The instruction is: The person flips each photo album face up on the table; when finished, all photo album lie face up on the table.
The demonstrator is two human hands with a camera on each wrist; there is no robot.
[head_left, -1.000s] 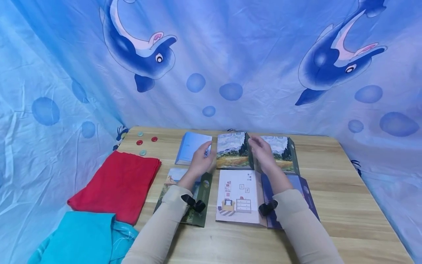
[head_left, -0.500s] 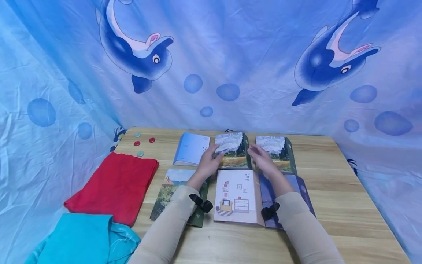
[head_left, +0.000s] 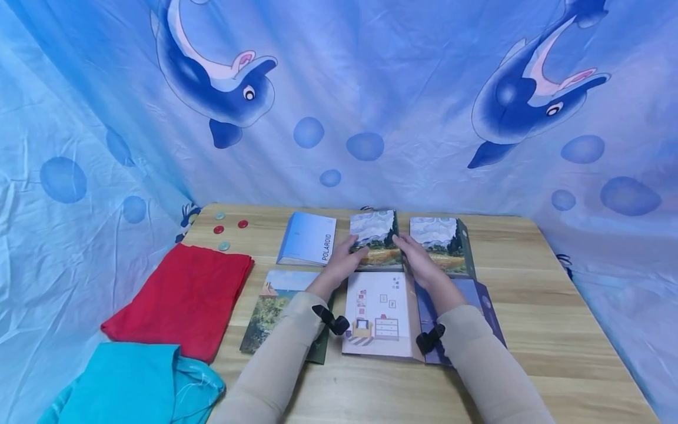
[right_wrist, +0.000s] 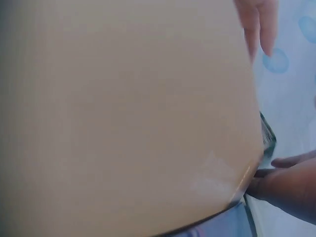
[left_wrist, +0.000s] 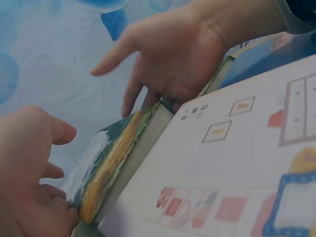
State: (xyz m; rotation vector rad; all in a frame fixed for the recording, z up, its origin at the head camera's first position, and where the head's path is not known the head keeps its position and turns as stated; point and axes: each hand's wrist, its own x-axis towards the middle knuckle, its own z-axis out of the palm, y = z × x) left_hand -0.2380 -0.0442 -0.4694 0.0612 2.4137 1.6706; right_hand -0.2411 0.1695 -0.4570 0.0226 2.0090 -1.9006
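A thick book with a painted landscape cover [head_left: 377,232] lies at the middle of the back row, between my two hands. My left hand [head_left: 341,264] is at its left side, the thumb over the cover and the fingers along the edge. At the right edge, my right hand [head_left: 421,259] touches it with its fingers. In the left wrist view the left hand [left_wrist: 29,173] lies beside the book's cover [left_wrist: 111,163], the right hand [left_wrist: 173,54] across from it. A beige flap [right_wrist: 138,113] fills most of the right wrist view, with the right hand [right_wrist: 291,190] beyond.
A blue POLAROID book [head_left: 309,238] and a second landscape book [head_left: 436,244] flank it. In front lie a green-edged book [head_left: 270,306], a white book [head_left: 371,294] and a purple one [head_left: 479,294]. Red cloth [head_left: 180,300], teal cloth [head_left: 122,383] and buttons [head_left: 219,229] are at left.
My left hand has moved right, from over the blue book to the middle landscape book's left side. The right hand has closed in on its right edge, and that book has shifted slightly right.
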